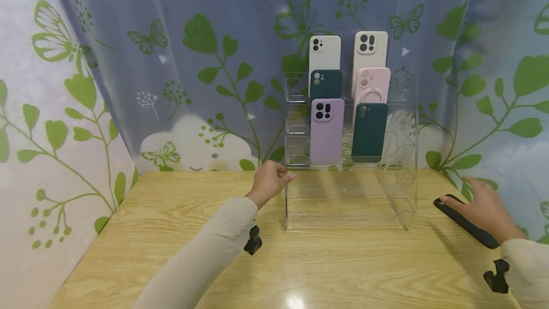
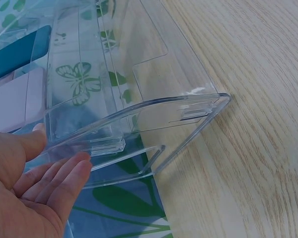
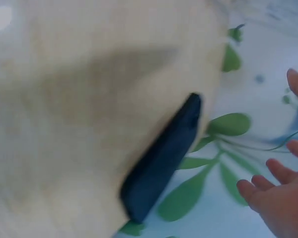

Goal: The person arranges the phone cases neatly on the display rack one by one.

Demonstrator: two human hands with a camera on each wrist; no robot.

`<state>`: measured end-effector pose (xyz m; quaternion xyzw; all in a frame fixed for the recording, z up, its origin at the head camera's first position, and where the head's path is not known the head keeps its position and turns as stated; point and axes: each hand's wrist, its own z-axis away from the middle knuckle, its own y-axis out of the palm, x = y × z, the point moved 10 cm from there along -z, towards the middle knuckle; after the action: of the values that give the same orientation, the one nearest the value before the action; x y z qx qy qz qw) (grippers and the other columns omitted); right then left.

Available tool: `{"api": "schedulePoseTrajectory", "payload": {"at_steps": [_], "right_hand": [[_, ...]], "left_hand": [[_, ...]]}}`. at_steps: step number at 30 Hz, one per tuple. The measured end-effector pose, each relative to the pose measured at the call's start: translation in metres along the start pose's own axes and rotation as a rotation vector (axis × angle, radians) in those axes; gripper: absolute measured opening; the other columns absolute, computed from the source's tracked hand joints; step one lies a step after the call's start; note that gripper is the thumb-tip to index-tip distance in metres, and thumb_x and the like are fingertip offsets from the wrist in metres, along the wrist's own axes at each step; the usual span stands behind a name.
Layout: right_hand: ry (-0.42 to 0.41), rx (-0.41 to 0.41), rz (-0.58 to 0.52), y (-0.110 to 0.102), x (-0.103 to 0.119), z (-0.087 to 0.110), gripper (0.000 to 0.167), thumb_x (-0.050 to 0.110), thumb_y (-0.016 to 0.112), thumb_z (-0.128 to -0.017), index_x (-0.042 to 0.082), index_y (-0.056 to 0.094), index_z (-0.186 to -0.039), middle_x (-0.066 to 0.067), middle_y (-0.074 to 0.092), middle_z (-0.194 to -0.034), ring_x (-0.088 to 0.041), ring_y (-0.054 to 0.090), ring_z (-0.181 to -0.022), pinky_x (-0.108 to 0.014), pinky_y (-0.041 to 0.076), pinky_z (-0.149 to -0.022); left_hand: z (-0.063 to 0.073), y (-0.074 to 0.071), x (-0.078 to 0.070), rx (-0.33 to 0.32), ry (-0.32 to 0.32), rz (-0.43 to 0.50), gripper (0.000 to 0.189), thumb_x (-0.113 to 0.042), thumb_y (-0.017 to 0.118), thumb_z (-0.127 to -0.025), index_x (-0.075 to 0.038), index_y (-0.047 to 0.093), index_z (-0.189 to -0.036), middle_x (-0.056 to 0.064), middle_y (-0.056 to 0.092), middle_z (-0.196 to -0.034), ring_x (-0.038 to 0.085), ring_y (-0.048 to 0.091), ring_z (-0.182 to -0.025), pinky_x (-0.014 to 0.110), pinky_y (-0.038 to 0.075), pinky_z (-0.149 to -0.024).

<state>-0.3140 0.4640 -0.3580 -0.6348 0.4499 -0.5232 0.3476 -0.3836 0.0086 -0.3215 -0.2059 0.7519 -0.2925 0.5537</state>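
A clear acrylic display stand (image 1: 347, 213) stands on the table, holding several phone cases on its steps. At its left side panel is my left hand (image 1: 269, 182), thumb on one side of the panel's edge and fingers on the other, as the left wrist view also shows. Over at the right, a black phone case (image 1: 465, 221) lies slantwise near the table's edge. My right hand (image 1: 486, 206) hovers over it, fingers spread and holding nothing. In the right wrist view that dark case (image 3: 161, 161) appears blurred, apart from the fingers (image 3: 280, 171).
On the stand's left column are a white case (image 1: 324, 54), a dark green case (image 1: 330, 87) and a lilac case (image 1: 327, 137). The right column has a cream case (image 1: 373, 61), a pink case (image 1: 379, 80) with a ring and a green case (image 1: 370, 132). Patterned curtain (image 1: 240, 85) hangs behind.
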Motion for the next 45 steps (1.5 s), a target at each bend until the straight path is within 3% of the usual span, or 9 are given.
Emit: {"api": "schedulePoseTrajectory", "payload": {"at_steps": [8, 15, 25, 34, 41, 45], "right_hand": [[0.027, 0.093, 0.024, 0.036, -0.037, 0.008, 0.090, 0.046, 0.057, -0.094, -0.024, 0.023, -0.137, -0.053, 0.027, -0.128, -0.068, 0.031, -0.110, -0.074, 0.032, -0.085], [0.078, 0.172, 0.021, 0.061, -0.060, 0.007, 0.093, 0.051, 0.050, -0.095, -0.027, 0.020, -0.135, -0.056, 0.023, -0.126, -0.069, 0.028, -0.111, -0.075, 0.031, -0.086], [0.196, 0.228, 0.079, 0.069, -0.076, 0.009, 0.099, 0.063, 0.042, -0.093, -0.022, 0.021, -0.138, -0.050, 0.020, -0.130, -0.067, 0.026, -0.113, -0.081, 0.028, -0.080], [0.240, 0.278, 0.084, 0.074, -0.094, 0.011, 0.101, 0.068, 0.039, -0.092, -0.019, 0.018, -0.140, -0.052, 0.017, -0.130, -0.070, 0.027, -0.110, -0.084, 0.025, -0.078], [0.180, 0.218, 0.112, 0.069, -0.089, 0.008, 0.094, 0.063, 0.047, -0.092, -0.019, 0.031, -0.136, -0.050, 0.028, -0.128, -0.067, 0.036, -0.106, -0.074, 0.037, -0.076], [0.118, 0.192, 0.122, 0.069, -0.078, 0.007, 0.087, 0.059, 0.053, -0.091, -0.017, 0.038, -0.132, -0.050, 0.033, -0.124, -0.066, 0.037, -0.105, -0.072, 0.036, -0.080]], "left_hand": [[0.000, 0.002, 0.002, 0.008, -0.021, 0.006, 0.034, -0.023, 0.070, -0.089, 0.005, 0.070, -0.107, 0.018, 0.071, -0.103, 0.029, 0.069, -0.094, 0.040, 0.056, -0.080], [0.000, 0.001, 0.001, 0.002, -0.012, 0.004, 0.031, -0.022, 0.071, -0.089, 0.004, 0.071, -0.105, 0.017, 0.072, -0.100, 0.027, 0.070, -0.087, 0.039, 0.057, -0.078], [0.001, 0.000, -0.001, 0.000, -0.008, 0.005, 0.032, -0.023, 0.071, -0.089, 0.004, 0.071, -0.105, 0.017, 0.072, -0.100, 0.027, 0.070, -0.088, 0.040, 0.056, -0.080], [0.002, 0.002, -0.003, 0.012, -0.010, 0.014, 0.034, -0.023, 0.071, -0.089, 0.004, 0.069, -0.109, 0.019, 0.070, -0.104, 0.029, 0.069, -0.092, 0.042, 0.056, -0.082], [0.002, 0.000, -0.002, 0.008, -0.008, 0.006, 0.036, -0.025, 0.071, -0.089, 0.005, 0.070, -0.109, 0.019, 0.070, -0.104, 0.029, 0.069, -0.093, 0.041, 0.056, -0.081], [0.002, 0.000, -0.001, 0.004, -0.007, 0.001, 0.036, -0.024, 0.071, -0.089, 0.005, 0.069, -0.109, 0.019, 0.070, -0.104, 0.029, 0.069, -0.094, 0.041, 0.056, -0.081]]}}
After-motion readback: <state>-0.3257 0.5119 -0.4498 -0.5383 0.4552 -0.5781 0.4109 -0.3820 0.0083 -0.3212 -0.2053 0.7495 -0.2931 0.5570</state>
